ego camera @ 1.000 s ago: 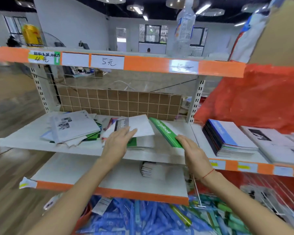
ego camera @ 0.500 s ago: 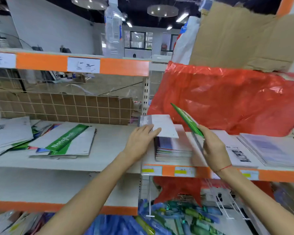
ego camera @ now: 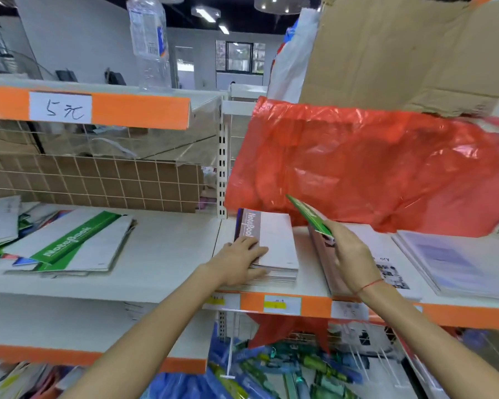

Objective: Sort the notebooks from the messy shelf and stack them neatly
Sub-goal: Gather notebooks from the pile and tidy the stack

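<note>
Notebooks everywhere: loose heap (ego camera: 69, 243) sprawled at 9 o'clock on the left white shelf (ego camera: 162, 254), green-banded cover uppermost, edges askew. Behind it, brown grid panel (ego camera: 98, 180); above, orange shelf edge with handwritten price label (ego camera: 60, 107); clear plastic bottle (ego camera: 149, 44) upright on top at 11 o'clock. At 1 to 3 o'clock, large red plastic sheet (ego camera: 372, 168) draped low over the right shelf bay, cardboard (ego camera: 409, 53) above it; sheet hangs just behind the upheld notebook. Neat stack (ego camera: 271, 254) near centre on the right shelf, maroon-banded cover on top. Left hand (ego camera: 241, 262) flat, fingers straight, pressing the stack's near-left corner. Right hand (ego camera: 350, 254) at 3 o'clock of the stack, pinching a green notebook (ego camera: 310, 216), tilted, above a pinkish pile (ego camera: 326, 260). Further piles (ego camera: 450, 263) at 3 o'clock. Below, at 6 o'clock, jumble of blue and green packets (ego camera: 271, 370).
</note>
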`<move>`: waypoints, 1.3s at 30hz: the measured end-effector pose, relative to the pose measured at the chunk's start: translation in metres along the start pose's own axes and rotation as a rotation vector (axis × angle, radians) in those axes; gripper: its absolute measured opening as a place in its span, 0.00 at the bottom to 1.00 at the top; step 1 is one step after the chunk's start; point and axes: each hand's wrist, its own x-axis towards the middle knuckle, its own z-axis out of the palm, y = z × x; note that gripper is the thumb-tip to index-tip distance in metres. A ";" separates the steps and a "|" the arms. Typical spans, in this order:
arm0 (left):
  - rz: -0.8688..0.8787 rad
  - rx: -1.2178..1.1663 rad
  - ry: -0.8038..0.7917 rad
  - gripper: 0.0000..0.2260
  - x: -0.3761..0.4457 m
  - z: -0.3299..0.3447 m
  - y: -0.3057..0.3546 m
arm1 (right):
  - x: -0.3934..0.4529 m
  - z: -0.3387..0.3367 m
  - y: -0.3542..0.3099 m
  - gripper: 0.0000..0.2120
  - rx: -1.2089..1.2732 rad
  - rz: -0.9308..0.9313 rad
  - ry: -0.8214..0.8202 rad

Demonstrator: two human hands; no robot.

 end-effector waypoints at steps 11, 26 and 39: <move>-0.094 -0.261 0.118 0.31 -0.004 0.002 -0.007 | 0.030 0.060 -0.036 0.28 -0.208 -0.153 -0.222; -0.188 -0.949 0.108 0.35 -0.016 -0.004 -0.023 | 0.028 0.077 -0.041 0.23 0.171 -0.069 -0.745; -0.301 -0.901 -0.038 0.33 -0.008 -0.004 -0.028 | 0.032 0.040 -0.008 0.23 0.260 0.264 -0.900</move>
